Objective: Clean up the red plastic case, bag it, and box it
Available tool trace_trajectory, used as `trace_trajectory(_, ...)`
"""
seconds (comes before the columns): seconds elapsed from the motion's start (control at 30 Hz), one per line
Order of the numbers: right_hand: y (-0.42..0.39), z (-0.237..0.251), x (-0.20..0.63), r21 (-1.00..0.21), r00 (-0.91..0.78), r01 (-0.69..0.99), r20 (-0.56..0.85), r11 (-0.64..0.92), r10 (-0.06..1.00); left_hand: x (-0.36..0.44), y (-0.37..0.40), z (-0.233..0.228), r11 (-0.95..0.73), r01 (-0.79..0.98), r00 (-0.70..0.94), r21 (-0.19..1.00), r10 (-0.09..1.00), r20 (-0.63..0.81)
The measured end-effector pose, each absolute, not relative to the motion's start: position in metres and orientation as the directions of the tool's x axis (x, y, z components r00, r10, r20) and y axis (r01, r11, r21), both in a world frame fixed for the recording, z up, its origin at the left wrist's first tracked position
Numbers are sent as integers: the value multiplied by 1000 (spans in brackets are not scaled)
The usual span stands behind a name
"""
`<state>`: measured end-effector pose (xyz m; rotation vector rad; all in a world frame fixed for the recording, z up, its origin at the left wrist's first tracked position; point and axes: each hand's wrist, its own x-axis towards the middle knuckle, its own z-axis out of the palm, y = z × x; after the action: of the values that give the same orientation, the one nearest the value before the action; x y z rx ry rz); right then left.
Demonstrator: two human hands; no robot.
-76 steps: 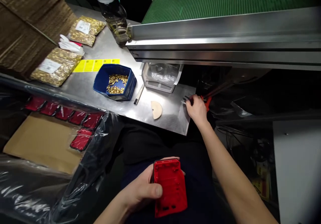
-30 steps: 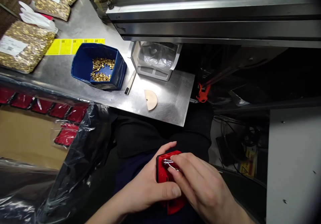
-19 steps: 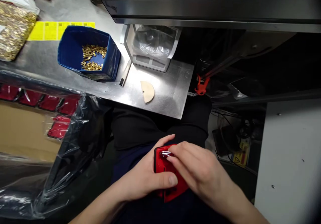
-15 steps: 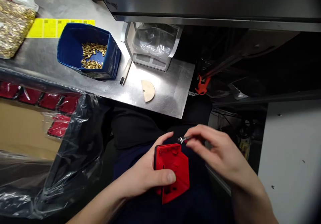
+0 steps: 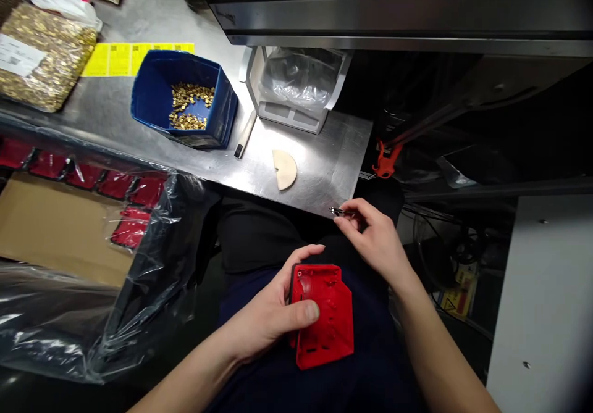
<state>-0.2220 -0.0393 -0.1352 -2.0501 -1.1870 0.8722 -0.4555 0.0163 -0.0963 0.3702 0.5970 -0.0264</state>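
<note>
Left hand grips the red housing over the lap, thumb on its face. The housing looks light, rigid and smooth: hold it by the edges. Right hand pinches tweezers at the desk near edge; half a second ago they were just above the housing.

Forearms: bare, no sleeves in view
Left hand: ungloved
Right hand: ungloved
Lap: dark navy trousers, black top
</note>
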Motion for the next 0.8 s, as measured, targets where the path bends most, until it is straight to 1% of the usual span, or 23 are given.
trace_trajectory(0.07, -52, -106, -228, -840, 313, 449, -171, -305, 934, -456, 16, -96, 928, 119, 831, 352, 101, -546)
trace_trajectory(0.13, -65, -82, -236, -872, 187, 462, -85, -164, 979, -454, 17, -95, 922, 119, 839, 369, 105, -534)
trace_trajectory(0.2, -73, -70, -244, -856, 68, 516, 0, -35, 998, -452, 18, -94, 918, 134, 848, 373, 88, -522)
trace_trajectory(0.27, -77, -67, -251, -807, -5, 590, 44, 39, 999, -449, 19, -93, 914, 152, 851, 375, 72, -520)
trace_trajectory(0.37, -76, -71, -256, -749, -57, 657, 56, 80, 997, -447, 19, -92, 908, 155, 847, 389, 81, -525)
trace_trajectory(0.63, -71, -73, -255, -692, -87, 705, 137, 159, 987, -447, 20, -91, 896, 181, 836, 406, 77, -544)
trace_trajectory(0.8, -73, -78, -251, -658, -134, 726, 148, 199, 980, -447, 22, -92, 890, 200, 844, 409, 55, -533)
